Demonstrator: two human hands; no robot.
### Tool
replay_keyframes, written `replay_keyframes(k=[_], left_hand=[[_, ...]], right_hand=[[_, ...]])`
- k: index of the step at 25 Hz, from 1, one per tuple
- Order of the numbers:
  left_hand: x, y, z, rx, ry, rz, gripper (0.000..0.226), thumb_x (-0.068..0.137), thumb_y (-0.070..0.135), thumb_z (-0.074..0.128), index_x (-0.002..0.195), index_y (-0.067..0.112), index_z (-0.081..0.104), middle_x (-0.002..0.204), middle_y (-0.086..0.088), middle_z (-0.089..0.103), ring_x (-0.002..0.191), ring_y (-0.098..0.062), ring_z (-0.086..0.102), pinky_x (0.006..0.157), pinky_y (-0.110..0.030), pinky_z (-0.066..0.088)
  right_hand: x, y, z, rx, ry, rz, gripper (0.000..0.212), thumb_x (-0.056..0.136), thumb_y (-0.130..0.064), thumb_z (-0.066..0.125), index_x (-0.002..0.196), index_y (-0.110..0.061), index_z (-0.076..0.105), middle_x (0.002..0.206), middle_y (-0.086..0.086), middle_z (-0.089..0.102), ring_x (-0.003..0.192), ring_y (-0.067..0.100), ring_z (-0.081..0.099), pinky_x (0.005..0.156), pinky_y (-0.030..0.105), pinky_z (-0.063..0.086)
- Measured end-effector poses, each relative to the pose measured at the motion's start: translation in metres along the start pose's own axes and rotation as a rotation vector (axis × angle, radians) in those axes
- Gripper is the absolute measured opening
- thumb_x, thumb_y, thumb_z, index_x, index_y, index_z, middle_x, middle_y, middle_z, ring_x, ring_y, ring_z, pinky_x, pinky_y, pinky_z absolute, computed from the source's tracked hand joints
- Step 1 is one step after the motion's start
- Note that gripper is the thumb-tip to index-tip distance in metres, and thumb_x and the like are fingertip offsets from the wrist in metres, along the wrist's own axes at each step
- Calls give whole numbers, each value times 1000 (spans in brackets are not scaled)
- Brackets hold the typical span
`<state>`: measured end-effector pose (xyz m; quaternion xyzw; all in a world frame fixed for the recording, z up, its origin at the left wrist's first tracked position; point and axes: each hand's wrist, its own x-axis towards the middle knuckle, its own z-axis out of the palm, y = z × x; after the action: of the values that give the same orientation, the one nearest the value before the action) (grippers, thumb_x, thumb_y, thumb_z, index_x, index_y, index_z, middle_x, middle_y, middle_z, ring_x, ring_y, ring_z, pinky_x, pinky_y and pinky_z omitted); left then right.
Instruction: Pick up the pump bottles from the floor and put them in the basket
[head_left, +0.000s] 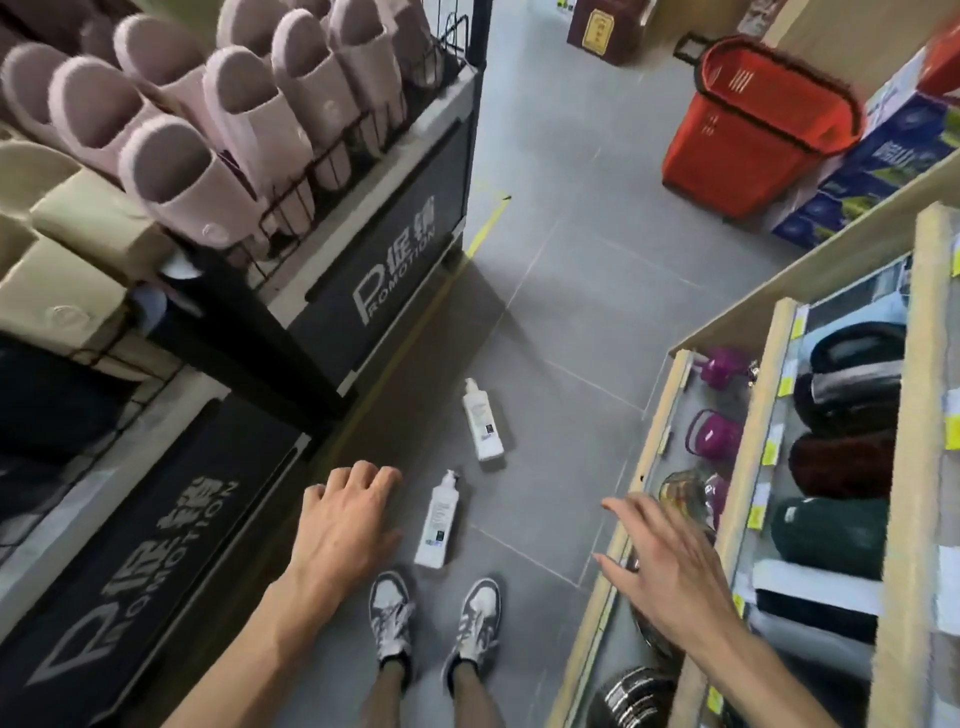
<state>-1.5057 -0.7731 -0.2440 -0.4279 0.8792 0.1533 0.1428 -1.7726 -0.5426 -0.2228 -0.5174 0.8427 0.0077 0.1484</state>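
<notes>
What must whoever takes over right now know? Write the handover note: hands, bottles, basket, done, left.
Left hand: open, grip empty, above the grey tiled floor.
Right hand: open, fingers spread, grip empty, beside the wooden shelf.
Near white plastic pump bottle and far white plastic pump bottle: both lying on the floor, ahead of the shoes.
Red plastic basket: on the floor further up the aisle, right side.
Done: nothing visibly. Left: both bottles into the basket.

A shop aisle is shown: slippers (208, 130) are displayed at ten o'clock above a PROMOTION panel (395, 270), yellow price tags (952, 434) are fixed on shelves (748, 441) at three o'clock, and a red shopping basket (727, 156) is seen at one o'clock.
</notes>
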Motion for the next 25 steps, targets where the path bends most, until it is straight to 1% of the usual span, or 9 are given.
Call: replay_keyframes(k=[3, 6, 9, 11, 14, 16, 20, 22, 25], left_hand=[[37, -17, 56, 30, -96, -38, 64, 83, 47, 67, 140, 35, 42, 135, 5, 47, 127, -23, 44, 96, -40, 40], [66, -26, 105, 46, -173, -43, 66, 84, 46, 67, 143, 35, 38, 137, 6, 44, 127, -22, 43, 97, -39, 38], [95, -34, 162, 43, -244, -63, 69, 86, 48, 66, 145, 35, 35, 140, 5, 42, 125, -22, 43, 96, -39, 38], [106, -36, 204, 37, -318, -84, 66, 88, 48, 62, 146, 35, 34, 140, 4, 42, 126, -22, 43, 97, -39, 38], [117, -37, 272, 20, -386, -106, 58, 89, 43, 59, 144, 37, 39, 136, 5, 45, 123, -21, 46, 95, -38, 40], [132, -40, 322, -4, -408, -133, 57, 89, 43, 57, 143, 39, 39, 135, 7, 46, 123, -19, 46, 96, -37, 41], [183, -42, 435, -154, -440, -235, 64, 86, 54, 61, 143, 41, 33, 144, 10, 41, 131, -17, 42, 104, -37, 37], [205, -47, 491, -287, -421, -355, 69, 86, 57, 63, 145, 36, 33, 146, 7, 41, 132, -19, 43, 106, -38, 38], [236, -46, 565, -410, -347, -507, 87, 83, 65, 63, 152, 25, 28, 152, -1, 36, 135, -25, 40, 110, -41, 37]], right_hand=[[58, 17, 39, -71, -16, -90, 62, 74, -48, 79, 128, -26, 54, 111, -5, 59, 97, 21, 59, 80, 39, 54], [103, 31, 78, -124, -58, -130, 63, 76, -50, 78, 128, -25, 56, 109, -4, 59, 94, 21, 57, 77, 39, 52], [145, 41, 121, -170, -94, -156, 62, 77, -52, 76, 129, -25, 56, 109, -4, 57, 96, 22, 56, 80, 41, 52], [170, 49, 153, -187, -118, -187, 61, 78, -51, 75, 129, -25, 56, 109, -3, 57, 97, 23, 56, 81, 41, 50], [200, 61, 206, -202, -143, -200, 60, 80, -50, 74, 131, -25, 55, 112, -3, 57, 100, 23, 56, 85, 41, 50], [224, 69, 253, -210, -157, -209, 60, 80, -50, 75, 131, -25, 55, 115, -2, 57, 102, 24, 56, 86, 42, 51], [275, 95, 366, -231, -168, -230, 62, 77, -50, 76, 130, -24, 56, 117, 1, 58, 104, 27, 57, 84, 43, 52], [301, 106, 418, -236, -186, -231, 64, 77, -50, 76, 131, -23, 55, 118, 3, 58, 105, 29, 57, 85, 43, 53], [342, 116, 486, -258, -227, -217, 66, 80, -50, 74, 136, -23, 53, 122, 3, 57, 108, 30, 57, 86, 43, 53]])
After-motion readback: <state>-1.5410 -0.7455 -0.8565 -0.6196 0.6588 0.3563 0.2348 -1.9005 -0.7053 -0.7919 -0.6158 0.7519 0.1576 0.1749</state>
